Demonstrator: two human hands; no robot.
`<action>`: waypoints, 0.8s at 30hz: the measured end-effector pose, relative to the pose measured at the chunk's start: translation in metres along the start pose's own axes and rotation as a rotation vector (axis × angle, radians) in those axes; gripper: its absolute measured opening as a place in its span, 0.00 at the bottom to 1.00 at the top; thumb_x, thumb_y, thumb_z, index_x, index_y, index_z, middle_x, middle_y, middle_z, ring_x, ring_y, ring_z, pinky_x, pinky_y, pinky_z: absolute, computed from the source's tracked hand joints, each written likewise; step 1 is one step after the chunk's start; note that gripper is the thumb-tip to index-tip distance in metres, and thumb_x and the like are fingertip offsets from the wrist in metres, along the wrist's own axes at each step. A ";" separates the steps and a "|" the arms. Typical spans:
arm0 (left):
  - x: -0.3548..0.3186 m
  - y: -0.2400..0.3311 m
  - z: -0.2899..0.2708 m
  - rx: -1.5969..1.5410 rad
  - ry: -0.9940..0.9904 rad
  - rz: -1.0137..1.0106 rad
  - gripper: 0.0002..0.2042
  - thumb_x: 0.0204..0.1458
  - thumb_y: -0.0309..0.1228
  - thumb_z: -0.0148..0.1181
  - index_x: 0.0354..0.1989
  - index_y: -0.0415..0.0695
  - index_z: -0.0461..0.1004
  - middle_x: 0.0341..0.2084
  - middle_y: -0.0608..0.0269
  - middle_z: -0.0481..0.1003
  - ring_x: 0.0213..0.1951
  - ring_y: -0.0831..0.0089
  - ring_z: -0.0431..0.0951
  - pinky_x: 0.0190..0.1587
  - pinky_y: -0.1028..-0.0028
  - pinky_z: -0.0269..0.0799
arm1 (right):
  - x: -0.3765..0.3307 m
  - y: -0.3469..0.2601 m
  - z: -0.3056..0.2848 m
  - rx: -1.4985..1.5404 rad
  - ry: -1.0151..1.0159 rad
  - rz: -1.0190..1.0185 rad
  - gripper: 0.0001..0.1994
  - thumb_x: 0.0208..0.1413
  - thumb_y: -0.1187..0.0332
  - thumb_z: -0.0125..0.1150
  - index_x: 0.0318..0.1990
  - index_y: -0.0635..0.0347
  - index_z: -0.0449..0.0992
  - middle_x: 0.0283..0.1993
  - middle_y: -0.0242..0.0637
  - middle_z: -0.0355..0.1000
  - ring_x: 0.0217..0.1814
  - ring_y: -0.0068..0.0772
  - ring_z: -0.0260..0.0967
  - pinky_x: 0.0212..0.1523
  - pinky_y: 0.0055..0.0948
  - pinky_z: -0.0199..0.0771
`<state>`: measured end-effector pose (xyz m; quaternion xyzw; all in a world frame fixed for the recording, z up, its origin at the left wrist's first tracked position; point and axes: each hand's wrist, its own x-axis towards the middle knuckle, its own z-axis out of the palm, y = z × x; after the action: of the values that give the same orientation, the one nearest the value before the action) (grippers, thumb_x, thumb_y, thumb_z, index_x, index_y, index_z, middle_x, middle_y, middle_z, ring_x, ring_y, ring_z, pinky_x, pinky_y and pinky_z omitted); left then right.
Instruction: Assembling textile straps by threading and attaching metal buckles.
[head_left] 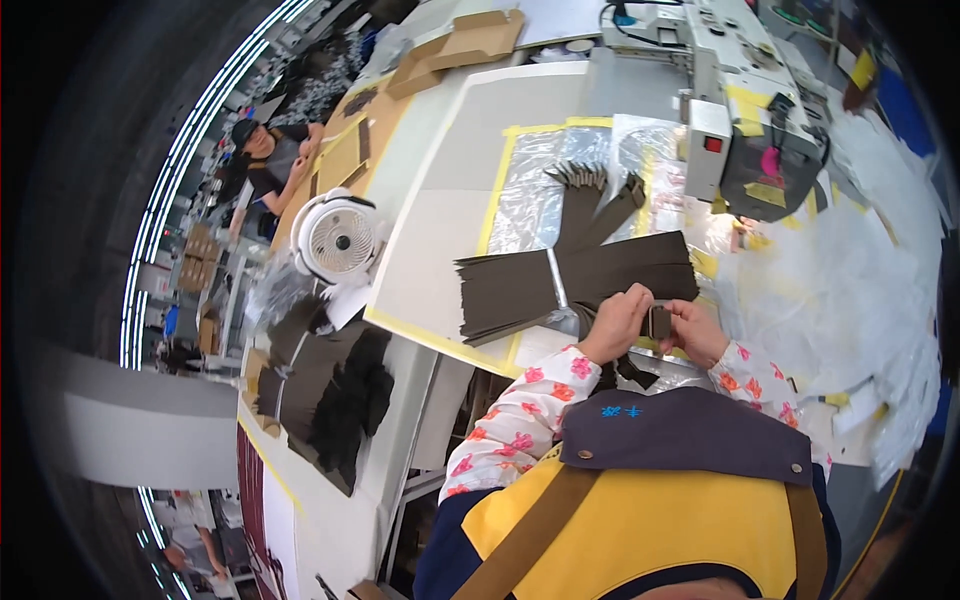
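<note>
My left hand [622, 322] and my right hand [698, 332] are close together at the front of the work table, fingers closed in a pinch. Between them they hold a small dark brown fabric strip [660, 322], folded or looped. Just beyond my left hand lies a thick bundle of dark brown fabric strips [625, 268], bound around its middle with a white tie [556, 277]. More brown strips [583, 215] fan out behind that bundle. Below my hands, some dark strip ends [634, 374] hang by the table's near edge.
A sewing machine [755, 120] stands at the far right, with white sheet material [830, 290] heaped beside it. Left of the table are a white fan [340, 240] and another dark bundle [330, 390]. An open cardboard box [470, 45] lies at the back; a person [270, 150] sits far left.
</note>
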<state>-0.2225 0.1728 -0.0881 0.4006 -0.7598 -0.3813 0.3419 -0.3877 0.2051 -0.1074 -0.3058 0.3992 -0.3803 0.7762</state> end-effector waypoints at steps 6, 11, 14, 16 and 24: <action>-0.002 0.004 -0.015 0.005 -0.015 0.237 0.02 0.48 0.26 0.52 0.28 0.44 0.70 0.26 0.61 0.69 0.31 0.63 0.68 0.35 0.70 0.62 | 0.004 0.001 0.009 -0.115 0.073 -0.133 0.05 0.54 0.72 0.48 0.37 0.63 0.66 0.28 0.33 0.68 0.22 0.21 0.67 0.20 0.19 0.68; -0.006 0.015 -0.030 0.209 -0.066 0.341 0.04 0.42 0.25 0.57 0.29 0.47 0.72 0.29 0.68 0.70 0.37 0.68 0.65 0.41 0.70 0.55 | 0.011 0.005 0.009 -0.435 0.095 -0.297 0.04 0.52 0.72 0.52 0.33 0.63 0.67 0.27 0.32 0.68 0.24 0.18 0.65 0.21 0.17 0.68; -0.016 0.012 -0.031 0.121 -0.139 0.229 0.04 0.45 0.24 0.54 0.30 0.44 0.70 0.26 0.62 0.70 0.33 0.64 0.68 0.36 0.70 0.60 | 0.025 0.018 0.008 -0.727 0.128 -0.502 0.06 0.50 0.71 0.55 0.29 0.63 0.66 0.24 0.30 0.67 0.25 0.17 0.65 0.21 0.18 0.68; -0.021 0.008 -0.035 0.045 -0.110 0.078 0.04 0.48 0.25 0.53 0.31 0.40 0.66 0.23 0.55 0.70 0.27 0.58 0.71 0.29 0.69 0.64 | 0.028 0.015 0.014 -0.996 0.189 -0.562 0.09 0.47 0.72 0.56 0.25 0.64 0.61 0.20 0.31 0.66 0.25 0.18 0.67 0.21 0.20 0.69; -0.023 -0.006 -0.052 0.243 -0.124 0.080 0.07 0.47 0.28 0.54 0.31 0.39 0.64 0.23 0.53 0.70 0.26 0.55 0.71 0.28 0.67 0.66 | 0.030 0.010 0.029 -0.370 -0.029 -0.128 0.05 0.49 0.77 0.47 0.27 0.62 0.57 0.21 0.33 0.63 0.21 0.24 0.68 0.22 0.20 0.71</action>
<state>-0.1675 0.1748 -0.0731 0.3843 -0.8353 -0.2966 0.2582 -0.3482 0.1904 -0.1127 -0.4736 0.4307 -0.3443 0.6868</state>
